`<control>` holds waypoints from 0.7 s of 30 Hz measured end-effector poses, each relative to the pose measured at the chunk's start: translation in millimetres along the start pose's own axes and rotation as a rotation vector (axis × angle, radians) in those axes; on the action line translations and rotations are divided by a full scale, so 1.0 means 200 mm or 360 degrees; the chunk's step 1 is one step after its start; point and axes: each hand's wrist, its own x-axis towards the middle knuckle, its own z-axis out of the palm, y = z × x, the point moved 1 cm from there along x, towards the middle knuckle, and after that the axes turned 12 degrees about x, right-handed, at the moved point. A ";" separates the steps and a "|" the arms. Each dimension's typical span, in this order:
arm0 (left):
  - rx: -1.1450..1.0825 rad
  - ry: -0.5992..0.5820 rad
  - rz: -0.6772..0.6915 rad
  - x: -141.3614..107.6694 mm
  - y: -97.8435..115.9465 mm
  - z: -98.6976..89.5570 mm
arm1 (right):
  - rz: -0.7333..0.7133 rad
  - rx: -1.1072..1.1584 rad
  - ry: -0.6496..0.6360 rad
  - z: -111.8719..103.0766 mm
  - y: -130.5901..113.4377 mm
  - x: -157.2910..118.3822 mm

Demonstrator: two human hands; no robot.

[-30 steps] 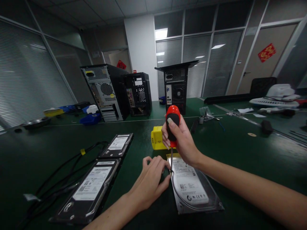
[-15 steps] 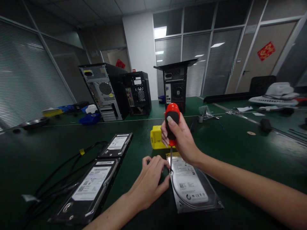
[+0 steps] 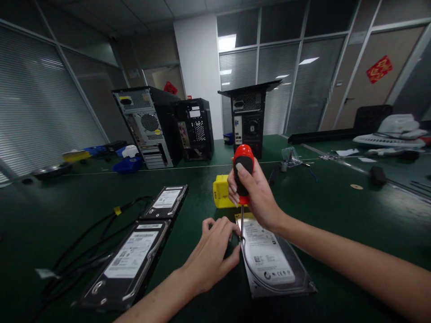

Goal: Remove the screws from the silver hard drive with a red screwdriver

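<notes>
My right hand (image 3: 254,190) is wrapped round the red and black handle of a screwdriver (image 3: 243,172), which stands upright. Its tip meets the left edge of a silver hard drive (image 3: 266,255) with a white label. Beside that edge lies my left hand (image 3: 215,251), thumb and fingers bent around the spot by the tip; whether they pinch anything is too small to tell. Behind the drive sits a yellow bin (image 3: 220,193), partly hidden by my right hand. Two more hard drives (image 3: 133,258) (image 3: 166,202) lie end to end on the left.
Black cables (image 3: 76,251) run along the left of the green table (image 3: 188,287). Computer cases (image 3: 151,128) (image 3: 196,130) (image 3: 249,121) stand at the back, near a blue bin (image 3: 128,165). A clear plastic bag (image 3: 290,156) and a white keyboard (image 3: 387,140) are at the right.
The whole view has shifted slightly, so things appear a little farther right. Both hands and the screwdriver keep nearly the same pose at the drive's left edge.
</notes>
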 end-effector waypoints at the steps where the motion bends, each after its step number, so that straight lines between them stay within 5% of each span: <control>1: 0.0000 -0.0001 -0.0001 0.00 0.00 0.00 | -0.0003 0.0002 0.0001 0.00 0.00 0.00; 21: 0.0002 0.0015 0.0023 0.00 0.00 0.01 | -0.0022 -0.0030 -0.0019 0.00 0.01 0.00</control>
